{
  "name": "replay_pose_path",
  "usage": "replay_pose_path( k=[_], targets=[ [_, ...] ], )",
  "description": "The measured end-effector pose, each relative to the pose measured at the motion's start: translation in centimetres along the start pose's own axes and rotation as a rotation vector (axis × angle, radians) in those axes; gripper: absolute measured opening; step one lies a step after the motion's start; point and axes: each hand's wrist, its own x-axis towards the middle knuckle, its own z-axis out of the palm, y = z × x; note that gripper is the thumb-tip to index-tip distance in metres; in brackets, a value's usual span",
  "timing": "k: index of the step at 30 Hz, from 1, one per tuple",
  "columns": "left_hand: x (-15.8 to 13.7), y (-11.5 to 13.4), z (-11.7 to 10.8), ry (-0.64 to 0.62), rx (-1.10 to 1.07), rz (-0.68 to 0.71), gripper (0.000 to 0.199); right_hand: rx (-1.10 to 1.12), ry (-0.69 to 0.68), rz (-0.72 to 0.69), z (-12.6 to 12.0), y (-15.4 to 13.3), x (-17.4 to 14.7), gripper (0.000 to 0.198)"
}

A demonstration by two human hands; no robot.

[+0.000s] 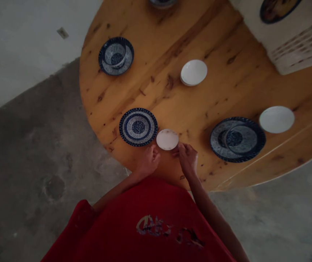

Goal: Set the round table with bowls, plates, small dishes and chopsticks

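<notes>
A small white dish [167,139] is near the table's front edge, just right of a blue-patterned plate [138,127]. My right hand [188,158] pinches the dish's right rim between thumb and fingers. My left hand [151,160] is below the dish's left side with its fingers curled in, close to the patterned plate's lower edge, and I see nothing in it. Whether the dish rests on the table or is slightly raised, I cannot tell.
On the round wooden table [169,105] are a stack of white dishes [194,72], another white dish [277,119], a patterned bowl [115,54] on a plate at the far left, and a patterned bowl [243,139] on a plate at right. A pale cloth or sheet [289,47] covers the upper right.
</notes>
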Motion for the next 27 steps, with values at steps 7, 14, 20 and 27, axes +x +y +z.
replay_pose_path(
  k=[7,14,20,27],
  targets=[
    [-0.4,1.1,-1.9,0.034,0.115,0.162,0.03,0.082,0.102,-0.101,-2.4,-2.7,4.7,0.038],
    [3.8,4.5,-4.4,0.144,0.092,0.272,0.026,0.055,0.085,-0.18,-1.5,-6.8,8.0,0.038],
    [11.5,8.5,-9.2,0.132,0.236,0.362,0.015,0.021,0.078,-0.16,-1.0,-11.0,14.4,0.024],
    [18.1,9.9,-10.4,0.077,0.279,0.298,0.015,0.032,0.153,-0.054,1.4,-13.9,21.3,0.019]
  ],
)
